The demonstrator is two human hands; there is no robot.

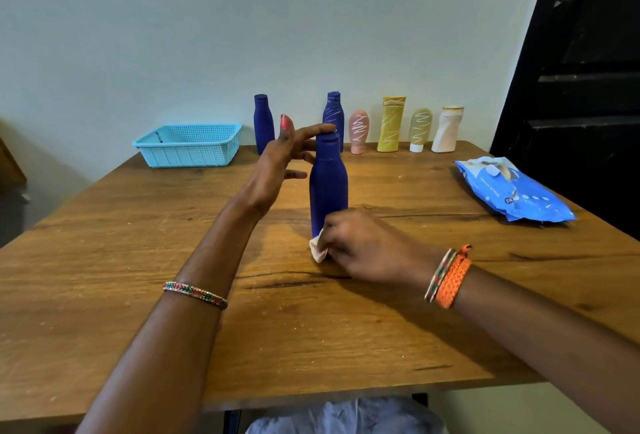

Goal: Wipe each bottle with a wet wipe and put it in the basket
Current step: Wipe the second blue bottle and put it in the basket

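Note:
A dark blue bottle (328, 184) stands upright mid-table. My left hand (280, 163) is beside its neck, fingers straight, one fingertip resting on the cap. My right hand (360, 246) pinches a crumpled wet wipe (318, 249) against the bottle's base. The light blue basket (188, 146) sits at the back left; I see nothing inside it. Along the wall stand a plain blue bottle (263, 124), a scribbled blue bottle (334, 113), a pink bottle (358, 132), a yellow tube (391, 123), an olive tube (419, 129) and a white bottle (447, 129).
A blue pack of wet wipes (512, 189) lies at the table's right side. The wooden table (138, 295) ends at a near edge, with cloth visible below. A dark door stands at the right.

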